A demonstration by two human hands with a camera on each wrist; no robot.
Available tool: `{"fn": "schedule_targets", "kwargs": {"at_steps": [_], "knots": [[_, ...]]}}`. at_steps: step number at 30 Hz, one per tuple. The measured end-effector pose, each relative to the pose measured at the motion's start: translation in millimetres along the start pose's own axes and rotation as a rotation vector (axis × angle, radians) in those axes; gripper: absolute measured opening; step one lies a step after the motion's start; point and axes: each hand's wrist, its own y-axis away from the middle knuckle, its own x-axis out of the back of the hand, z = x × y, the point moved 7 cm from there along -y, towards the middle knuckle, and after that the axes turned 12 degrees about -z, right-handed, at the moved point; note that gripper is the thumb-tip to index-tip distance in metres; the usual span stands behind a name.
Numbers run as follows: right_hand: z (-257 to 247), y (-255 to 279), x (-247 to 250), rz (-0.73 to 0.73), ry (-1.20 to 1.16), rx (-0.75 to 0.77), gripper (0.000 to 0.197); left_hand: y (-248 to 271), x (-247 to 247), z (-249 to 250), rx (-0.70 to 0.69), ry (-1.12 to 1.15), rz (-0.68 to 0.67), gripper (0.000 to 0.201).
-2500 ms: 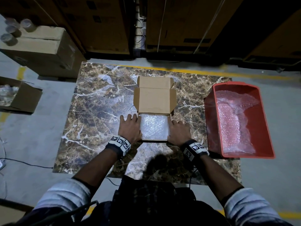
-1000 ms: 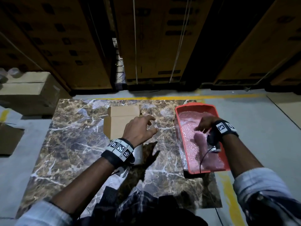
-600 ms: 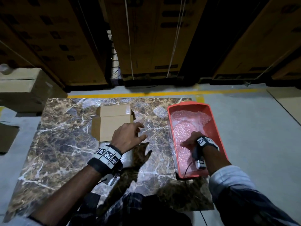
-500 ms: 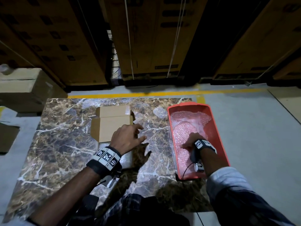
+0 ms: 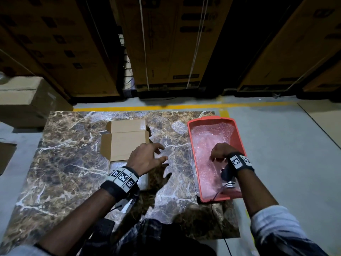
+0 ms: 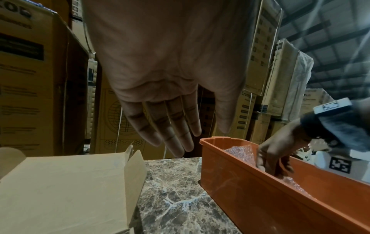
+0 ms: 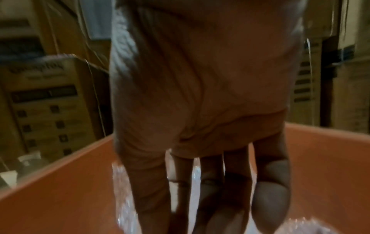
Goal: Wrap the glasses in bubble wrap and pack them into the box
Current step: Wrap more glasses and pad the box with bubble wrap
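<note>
**R hand down in bin of wrap, L hand hovering by box**

Big stacked cartons (image 5: pixel 166 43) along back wall, strapped w/ white bands. Below them, grey floor w/ yellow line (image 5: pixel 166 106).

Brown marble slab (image 5: pixel 64 163) as work surface, white veins, lying on floor.

On slab's R edge: orange plastic bin (image 5: pixel 239 137), long side running away from viewer, holding sheets of bubble wrap (image 5: pixel 212 133) across its bottom.

Centre-left of slab: open cardboard box (image 5: pixel 125 143), lid flaps folded back away from viewer; pale bubble-wrapped contents (image 5: pixel 118 166) showing at near end, partly hidden behind L wrist. Glasses themselves not distinguishable under wrap. Box well apart from bin, bare marble between.

Plain closed carton (image 5: pixel 24 100) on floor at far L.

L hand (image 5: pixel 145 159) above box's R near corner, palm down, fingers spread & relaxed, gripping nothing; in L wrist view fingers (image 6: pixel 170 126) nearly straight, clear of box and slab. Marker band on wrist.

R hand (image 5: pixel 219 151) inside bin, fingers pointing down into bubble wrap. In R wrist view (blurred) fingers (image 7: pixel 212 190) nearly straight, tips at or in the wrap; can't tell whether pinching a sheet or only touching.
</note>
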Motion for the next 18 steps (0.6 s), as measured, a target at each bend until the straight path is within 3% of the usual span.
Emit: {"fn": "schedule_targets", "kwargs": {"at_steps": [3, 8, 11, 14, 18], "knots": [[-10, 43, 14, 0.066, -0.024, 0.121, 0.015, -7, -7, -2, -0.053, 0.134, -0.054, 0.040], [-39, 124, 30, 0.373, -0.022, 0.342, 0.031, -16, -24, 3, -0.070, 0.396, -0.157, 0.048], [-65, 178, 28, 0.578, -0.042, 0.468, 0.032, -12, -40, 13, -0.070, 0.600, -0.369, 0.073], [-92, 216, 17, 0.657, -0.141, 0.597, 0.028, 1, -59, 29, -0.079, 0.896, -0.618, 0.082], [-118, 241, 5, 0.692, -0.335, 0.724, 0.022, 9, -53, 33, -0.184, 1.253, -0.601, 0.068]]}}
